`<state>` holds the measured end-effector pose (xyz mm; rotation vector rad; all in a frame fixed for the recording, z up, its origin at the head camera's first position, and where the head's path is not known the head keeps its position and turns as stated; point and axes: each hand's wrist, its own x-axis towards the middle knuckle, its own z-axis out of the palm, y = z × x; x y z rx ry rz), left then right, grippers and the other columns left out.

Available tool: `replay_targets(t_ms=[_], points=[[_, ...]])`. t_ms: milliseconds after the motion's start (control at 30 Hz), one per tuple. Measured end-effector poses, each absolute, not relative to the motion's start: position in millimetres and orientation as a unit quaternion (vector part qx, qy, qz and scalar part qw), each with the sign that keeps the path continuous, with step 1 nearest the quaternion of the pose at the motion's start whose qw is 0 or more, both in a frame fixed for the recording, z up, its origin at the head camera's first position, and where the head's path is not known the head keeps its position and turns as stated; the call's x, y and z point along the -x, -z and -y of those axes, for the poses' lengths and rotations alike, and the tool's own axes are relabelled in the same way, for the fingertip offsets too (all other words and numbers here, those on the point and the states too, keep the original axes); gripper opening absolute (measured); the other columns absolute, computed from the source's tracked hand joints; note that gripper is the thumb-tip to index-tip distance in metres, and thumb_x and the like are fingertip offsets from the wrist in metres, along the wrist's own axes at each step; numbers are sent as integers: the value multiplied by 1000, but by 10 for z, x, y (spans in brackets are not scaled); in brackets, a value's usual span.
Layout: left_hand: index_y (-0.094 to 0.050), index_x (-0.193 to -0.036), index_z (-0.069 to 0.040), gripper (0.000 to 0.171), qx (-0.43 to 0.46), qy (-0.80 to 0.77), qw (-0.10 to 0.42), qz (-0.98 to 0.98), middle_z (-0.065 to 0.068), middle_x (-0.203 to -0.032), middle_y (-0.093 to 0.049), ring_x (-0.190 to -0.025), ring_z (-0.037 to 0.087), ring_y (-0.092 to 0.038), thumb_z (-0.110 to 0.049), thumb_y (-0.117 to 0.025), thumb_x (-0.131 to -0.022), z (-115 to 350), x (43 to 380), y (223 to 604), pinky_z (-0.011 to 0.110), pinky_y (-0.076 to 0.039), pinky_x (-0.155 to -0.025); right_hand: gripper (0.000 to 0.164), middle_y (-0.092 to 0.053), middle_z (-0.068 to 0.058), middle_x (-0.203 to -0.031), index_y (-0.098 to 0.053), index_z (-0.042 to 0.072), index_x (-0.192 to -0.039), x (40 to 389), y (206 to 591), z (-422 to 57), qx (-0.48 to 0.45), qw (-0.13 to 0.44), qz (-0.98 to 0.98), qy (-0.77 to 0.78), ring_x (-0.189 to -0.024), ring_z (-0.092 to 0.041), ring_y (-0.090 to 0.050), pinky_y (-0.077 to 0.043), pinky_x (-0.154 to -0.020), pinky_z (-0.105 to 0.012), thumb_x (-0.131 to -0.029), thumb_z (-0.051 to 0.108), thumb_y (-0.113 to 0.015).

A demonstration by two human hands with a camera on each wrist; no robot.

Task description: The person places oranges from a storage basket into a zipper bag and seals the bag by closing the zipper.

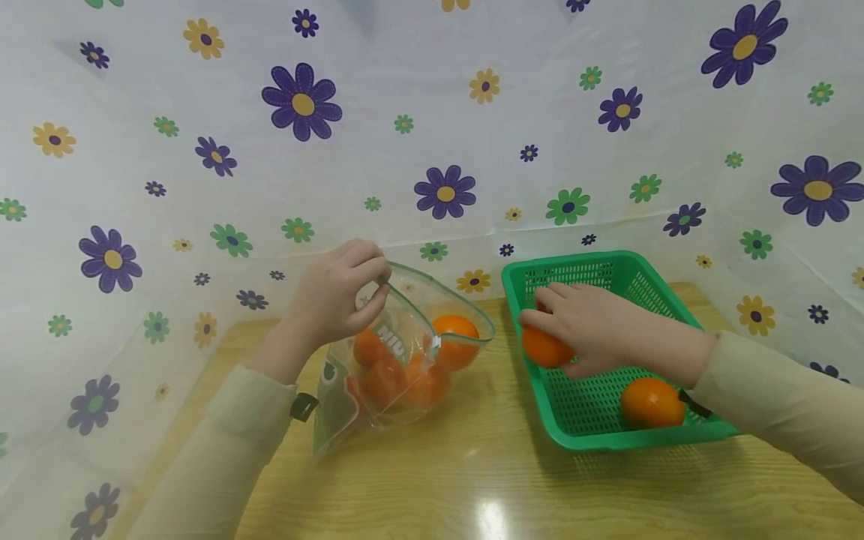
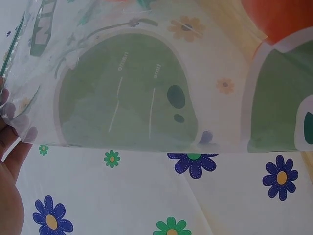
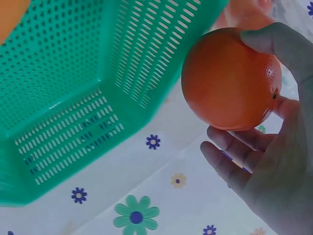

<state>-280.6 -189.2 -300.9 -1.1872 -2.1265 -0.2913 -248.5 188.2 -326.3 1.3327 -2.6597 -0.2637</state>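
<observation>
My left hand (image 1: 343,294) pinches the rim of a clear zip bag (image 1: 337,409), keeping its mouth spread. Several oranges (image 1: 427,381) sit inside the bag, one near the opening. In the left wrist view the bag's green printed panel (image 2: 127,93) fills much of the picture, fingers at its edge. My right hand (image 1: 594,326) grips an orange (image 3: 230,78) between thumb and fingers, over the left rim of a green plastic basket (image 1: 574,441). Another orange (image 1: 652,403) lies at the basket's near right corner, below my right wrist.
Both the basket and the bag stand on a light wooden table (image 1: 405,487). A white flower-printed sheet (image 1: 378,150) rises behind and at both sides. The basket's left wall (image 3: 156,39) stands between its inside and the bag.
</observation>
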Motion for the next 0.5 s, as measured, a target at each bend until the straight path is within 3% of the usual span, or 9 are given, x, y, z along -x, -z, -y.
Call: replay_targets(t_ms=[500], points=[[-67, -89, -11, 5, 454, 109, 340, 817, 7, -90, -64, -85, 27, -60, -8, -63, -87, 1900, 2795, 3014, 38, -56, -74, 77, -59, -11, -119, -56, 18, -141, 2585, 2994, -1610, -440, 85, 892, 65, -105, -27, -59, -60, -88, -43, -75, 36, -91]])
